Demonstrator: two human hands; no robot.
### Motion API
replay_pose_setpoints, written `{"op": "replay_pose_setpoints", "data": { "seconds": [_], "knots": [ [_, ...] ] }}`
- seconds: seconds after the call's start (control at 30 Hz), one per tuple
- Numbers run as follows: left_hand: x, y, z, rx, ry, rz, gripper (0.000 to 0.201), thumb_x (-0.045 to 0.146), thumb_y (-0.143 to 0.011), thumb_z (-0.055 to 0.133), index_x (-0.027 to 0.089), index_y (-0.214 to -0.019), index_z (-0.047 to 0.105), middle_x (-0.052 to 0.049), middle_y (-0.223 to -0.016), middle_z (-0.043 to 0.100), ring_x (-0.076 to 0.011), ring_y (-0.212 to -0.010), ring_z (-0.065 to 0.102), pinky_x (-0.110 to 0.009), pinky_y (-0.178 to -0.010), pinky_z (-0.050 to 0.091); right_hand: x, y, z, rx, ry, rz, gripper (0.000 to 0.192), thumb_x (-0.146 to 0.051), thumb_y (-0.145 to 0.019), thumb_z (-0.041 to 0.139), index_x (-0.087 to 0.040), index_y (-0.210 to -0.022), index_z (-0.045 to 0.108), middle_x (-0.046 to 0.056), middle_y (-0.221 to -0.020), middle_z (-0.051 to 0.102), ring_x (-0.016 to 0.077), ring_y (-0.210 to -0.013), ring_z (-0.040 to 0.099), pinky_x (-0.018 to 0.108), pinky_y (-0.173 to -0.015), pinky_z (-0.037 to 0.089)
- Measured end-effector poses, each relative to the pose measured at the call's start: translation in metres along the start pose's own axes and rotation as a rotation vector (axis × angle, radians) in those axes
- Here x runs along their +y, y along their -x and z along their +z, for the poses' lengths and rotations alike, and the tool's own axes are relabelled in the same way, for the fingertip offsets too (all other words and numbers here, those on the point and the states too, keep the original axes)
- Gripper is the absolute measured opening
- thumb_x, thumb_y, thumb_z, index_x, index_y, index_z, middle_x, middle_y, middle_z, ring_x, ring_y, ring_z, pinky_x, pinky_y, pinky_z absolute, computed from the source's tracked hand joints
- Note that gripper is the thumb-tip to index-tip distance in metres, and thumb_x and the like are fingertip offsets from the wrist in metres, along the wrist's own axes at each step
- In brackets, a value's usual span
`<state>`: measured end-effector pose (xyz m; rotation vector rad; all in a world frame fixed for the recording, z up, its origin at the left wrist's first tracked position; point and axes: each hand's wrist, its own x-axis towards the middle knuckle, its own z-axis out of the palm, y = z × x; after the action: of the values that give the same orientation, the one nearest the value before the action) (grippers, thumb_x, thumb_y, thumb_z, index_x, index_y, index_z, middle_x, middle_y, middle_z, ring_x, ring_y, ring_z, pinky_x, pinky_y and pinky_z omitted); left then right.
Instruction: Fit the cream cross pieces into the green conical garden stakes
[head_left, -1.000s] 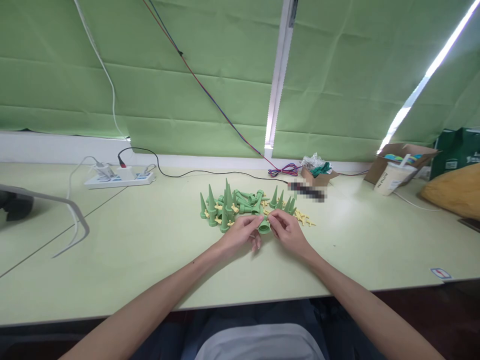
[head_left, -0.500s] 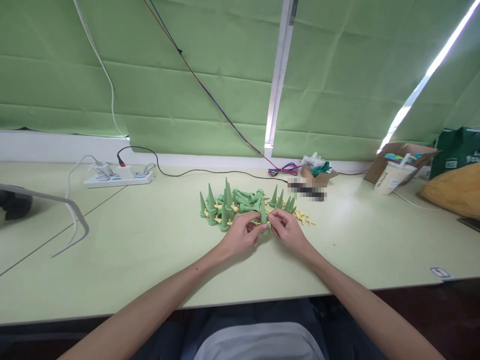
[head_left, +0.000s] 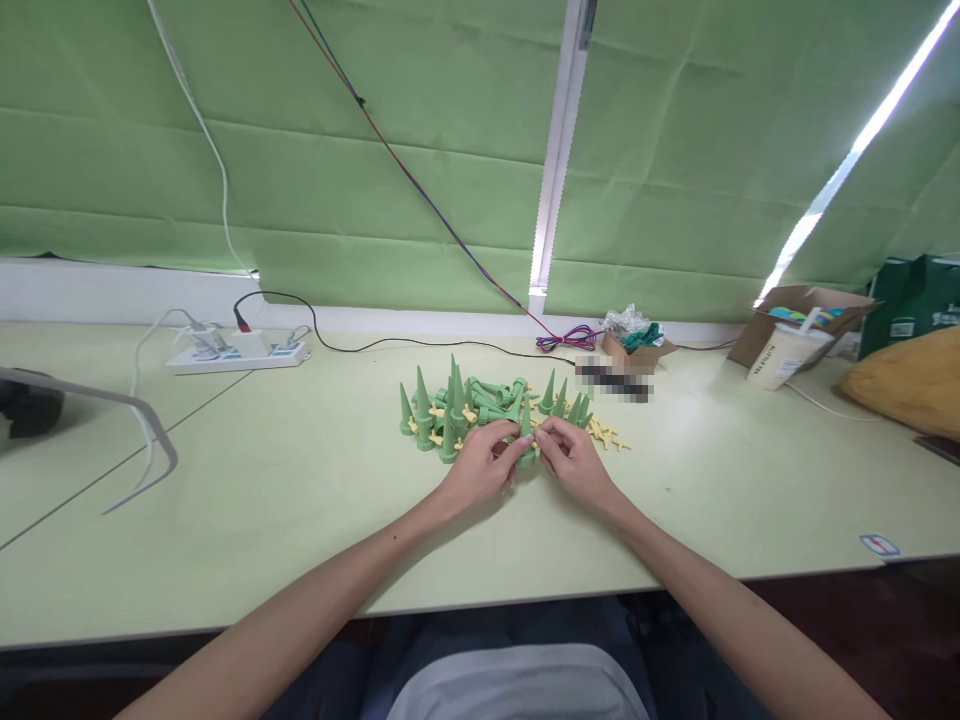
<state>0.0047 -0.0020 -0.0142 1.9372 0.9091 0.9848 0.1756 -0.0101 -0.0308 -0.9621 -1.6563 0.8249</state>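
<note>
A green plastic cone spike (head_left: 526,440) stands upright between my two hands, just in front of a pile of green cone spikes (head_left: 465,405). My left hand (head_left: 482,468) pinches its lower part from the left. My right hand (head_left: 574,462) grips it from the right, fingertips at a small yellow piece near its middle. Loose small yellow pieces (head_left: 606,435) lie to the right of the pile on the pale green table (head_left: 300,500).
A white power strip (head_left: 236,354) with cables lies at the back left. A small cardboard box (head_left: 637,348) with plastic wrap, a paper cup (head_left: 781,358), a larger cardboard box (head_left: 806,305) and a yellow bag (head_left: 907,380) stand at the back right. Green blinds hang behind.
The cone, earlier tilted with its wide mouth toward me, now stands upright with its tip up. Both hands have shifted slightly toward the pile.
</note>
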Motion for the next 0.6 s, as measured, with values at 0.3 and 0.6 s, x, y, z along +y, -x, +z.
{"op": "replay_pose_setpoints", "data": {
  "seconds": [0.3, 0.6],
  "knots": [
    [-0.0007, -0.0018, -0.0014, -0.101, 0.202, -0.122, 0.04, 0.053, -0.088, 0.05, 0.02, -0.066, 0.044, 0.003, -0.045, 0.051, -0.0144, -0.04, 0.054, -0.025, -0.042, 0.041, -0.0018, 0.0028, 0.0, 0.003, 0.074, -0.008, 0.032, -0.046, -0.093, 0.049, -0.02, -0.075, 0.051, -0.003, -0.06, 0.044, 0.0115, -0.053, 0.038, 0.025, -0.049, 0.028],
    [-0.005, -0.0045, -0.0031, -0.155, 0.266, -0.149, 0.042, 0.056, -0.087, 0.051, 0.018, -0.069, 0.047, 0.001, -0.047, 0.055, -0.0138, -0.039, 0.056, -0.024, -0.04, 0.041, -0.0011, 0.0038, -0.0011, -0.008, 0.145, -0.047, 0.028, -0.04, -0.094, 0.047, -0.019, -0.077, 0.053, -0.002, -0.062, 0.046, 0.0116, -0.054, 0.037, 0.026, -0.05, 0.026]
  ]
}}
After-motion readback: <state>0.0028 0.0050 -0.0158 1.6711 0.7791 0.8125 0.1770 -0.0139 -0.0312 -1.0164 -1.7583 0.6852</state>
